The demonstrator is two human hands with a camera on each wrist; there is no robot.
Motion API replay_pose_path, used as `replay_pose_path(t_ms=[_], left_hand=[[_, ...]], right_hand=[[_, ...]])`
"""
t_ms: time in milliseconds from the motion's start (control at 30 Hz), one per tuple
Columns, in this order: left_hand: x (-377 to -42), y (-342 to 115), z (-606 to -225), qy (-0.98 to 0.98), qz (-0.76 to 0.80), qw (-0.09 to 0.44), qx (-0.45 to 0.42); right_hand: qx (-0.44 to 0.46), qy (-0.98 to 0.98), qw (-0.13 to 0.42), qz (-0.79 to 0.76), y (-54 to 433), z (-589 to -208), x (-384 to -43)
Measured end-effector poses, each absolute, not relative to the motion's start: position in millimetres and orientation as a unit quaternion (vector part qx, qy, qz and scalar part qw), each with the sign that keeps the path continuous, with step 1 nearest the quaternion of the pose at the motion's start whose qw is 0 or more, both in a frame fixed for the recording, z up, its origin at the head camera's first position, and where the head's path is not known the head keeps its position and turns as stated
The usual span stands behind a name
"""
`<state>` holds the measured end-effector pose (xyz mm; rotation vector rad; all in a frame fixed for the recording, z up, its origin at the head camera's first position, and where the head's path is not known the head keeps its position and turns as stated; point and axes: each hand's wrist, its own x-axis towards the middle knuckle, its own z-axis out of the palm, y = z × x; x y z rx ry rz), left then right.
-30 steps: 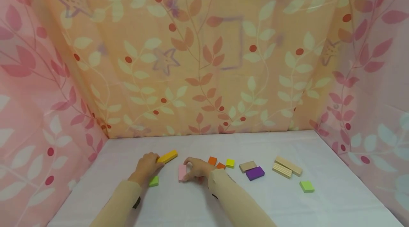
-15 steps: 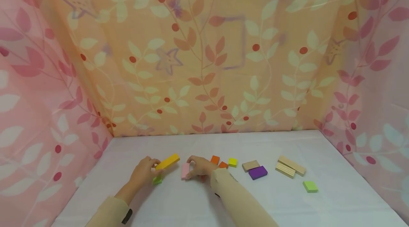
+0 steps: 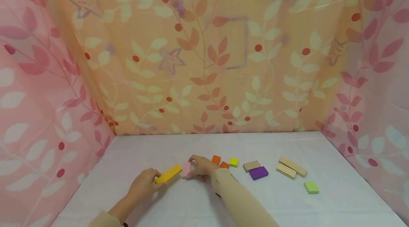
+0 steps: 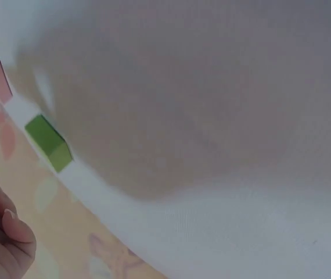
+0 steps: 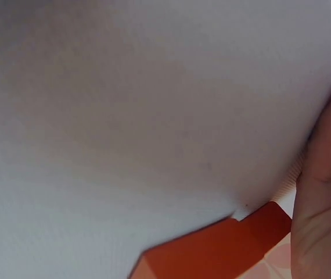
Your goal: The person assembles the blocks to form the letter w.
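Observation:
My left hand (image 3: pixel 143 185) pinches a long yellow-orange block (image 3: pixel 169 174) near its lower left end, tilted and raised off the table. Its far end comes close to a pink block (image 3: pixel 186 171). My right hand (image 3: pixel 203 166) holds that pink block between thumb and fingers, one at each end, on the table. Beneath the left hand lies a light green block (image 4: pixel 49 143), seen in the left wrist view but hidden in the head view. Close behind the right hand are two orange blocks, one farther back (image 3: pixel 216 159) and one nearer (image 3: pixel 224 165).
Rightward on the white table (image 3: pixel 255 205) lie a yellow block (image 3: pixel 233 162), a tan block (image 3: pixel 251 165), a purple block (image 3: pixel 258 173), a ridged wooden block (image 3: pixel 286 171), a plain wooden strip (image 3: pixel 293 166) and another green block (image 3: pixel 311 187). Floral cloth (image 3: pixel 204 78) walls the back and sides.
The left hand has lifted the yellow-orange block and brought it nearer to me, beside the pink block. It now covers the left green block. The right hand keeps its hold.

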<state>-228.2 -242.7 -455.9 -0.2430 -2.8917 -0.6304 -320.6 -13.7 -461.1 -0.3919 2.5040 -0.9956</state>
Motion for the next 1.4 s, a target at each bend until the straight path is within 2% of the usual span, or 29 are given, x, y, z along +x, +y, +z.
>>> replay_pose_path(t_ms=[300, 567, 900, 1400], left_hand=[[-203.5, -224.4, -465.1, -0.976, -0.21, 0.006, -0.056], [-192.7, -217.6, -465.5, -0.969, -0.216, -0.045, -0.109], [-195.7, -200.0, -472.2, -0.959, -0.242, -0.058, -0.139], [-197.5, -153.7, -465.2, -0.969, -0.212, -0.095, -0.087]], right_hand=[[-0.138, 0.899, 0.209, -0.359, -13.9, -464.9, -320.8], [-0.146, 0.898, 0.204, -0.362, -14.0, -468.6, -322.7], [-0.153, 0.886, 0.225, -0.376, -10.4, -461.1, -319.1], [-0.15, 0.885, 0.221, -0.382, -10.7, -456.3, -317.9]])
